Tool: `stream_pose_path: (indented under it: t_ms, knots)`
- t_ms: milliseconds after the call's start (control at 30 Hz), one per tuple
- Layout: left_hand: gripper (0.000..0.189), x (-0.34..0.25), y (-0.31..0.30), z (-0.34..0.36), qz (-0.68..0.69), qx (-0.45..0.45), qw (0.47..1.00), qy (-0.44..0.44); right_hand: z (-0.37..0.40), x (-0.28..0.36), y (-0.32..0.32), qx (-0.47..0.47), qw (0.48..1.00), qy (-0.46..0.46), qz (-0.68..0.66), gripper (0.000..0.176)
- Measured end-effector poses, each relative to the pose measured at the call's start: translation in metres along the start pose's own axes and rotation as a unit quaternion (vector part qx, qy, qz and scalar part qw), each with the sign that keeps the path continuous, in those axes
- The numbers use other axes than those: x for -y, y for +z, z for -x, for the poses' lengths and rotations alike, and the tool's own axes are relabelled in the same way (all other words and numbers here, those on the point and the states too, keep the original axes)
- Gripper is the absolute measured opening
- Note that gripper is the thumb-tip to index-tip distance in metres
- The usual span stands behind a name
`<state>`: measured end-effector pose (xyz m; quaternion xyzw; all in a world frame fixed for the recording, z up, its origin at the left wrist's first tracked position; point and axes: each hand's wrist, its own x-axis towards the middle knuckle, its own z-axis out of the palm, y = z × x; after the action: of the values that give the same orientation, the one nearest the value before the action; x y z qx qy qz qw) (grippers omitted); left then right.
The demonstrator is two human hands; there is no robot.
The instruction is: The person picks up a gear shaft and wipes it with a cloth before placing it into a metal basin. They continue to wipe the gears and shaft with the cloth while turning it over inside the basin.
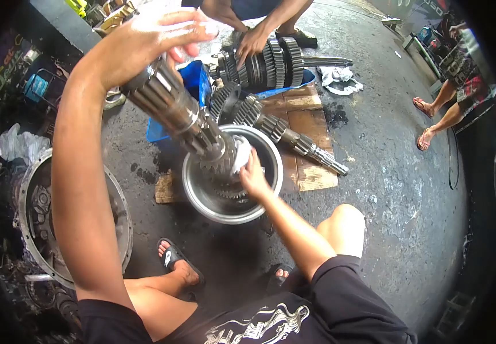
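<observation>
A splined gear shaft (182,114) stands tilted, its lower end with gear teeth inside a round metal bowl (274,155). My left hand (165,35) is at the shaft's upper end, holding it from above with the fingers curving over the top. Lower down, my right hand (253,176) is closed on a white cloth (241,153) and presses it to the shaft's side just above the gear teeth. A toothed gear (232,194) shows in the bowl's bottom, partly hidden by the shaft and my right hand.
Behind the bowl, another geared shaft (282,131) lies over cardboard (318,169). A larger gear stack (271,63) rests on a blue tray (294,86), touched by another person's hand (254,45). A round metal housing (123,229) sits at left. Another person's feet (426,137) are at right.
</observation>
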<state>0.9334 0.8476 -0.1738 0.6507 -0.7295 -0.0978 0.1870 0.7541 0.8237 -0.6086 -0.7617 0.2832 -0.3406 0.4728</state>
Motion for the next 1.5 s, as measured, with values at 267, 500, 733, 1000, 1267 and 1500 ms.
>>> stream_pose_path:
  t_ms: [267,500,733,1000,1267,1500]
  knots:
    - [0.044,-0.033,0.001,0.008,0.100,0.002,0.985,-0.140,-0.015,-0.024,0.047,-0.038,0.998,-0.043,0.035,0.050]
    - [0.048,-0.033,-0.004,0.005,0.087,0.029,0.978,-0.189,-0.097,0.029,0.011,0.118,0.962,0.112,-0.218,0.031]
    - [0.041,-0.039,-0.003,0.009,0.149,0.031,0.975,-0.159,-0.001,0.054,-0.002,-0.074,0.993,0.049,-0.081,0.037]
    - [0.046,-0.042,-0.004,0.021,0.130,0.013,0.976,-0.172,-0.110,0.008,0.006,0.259,0.962,0.000,-0.091,0.057]
    - [0.048,-0.031,-0.009,0.026,0.113,0.012,0.970,-0.215,-0.063,0.047,0.003,0.074,0.995,0.031,-0.055,0.031]
    - [0.050,-0.031,-0.010,0.033,0.120,0.006,0.974,-0.189,0.048,0.063,0.032,-0.109,0.991,0.074,-0.004,0.047]
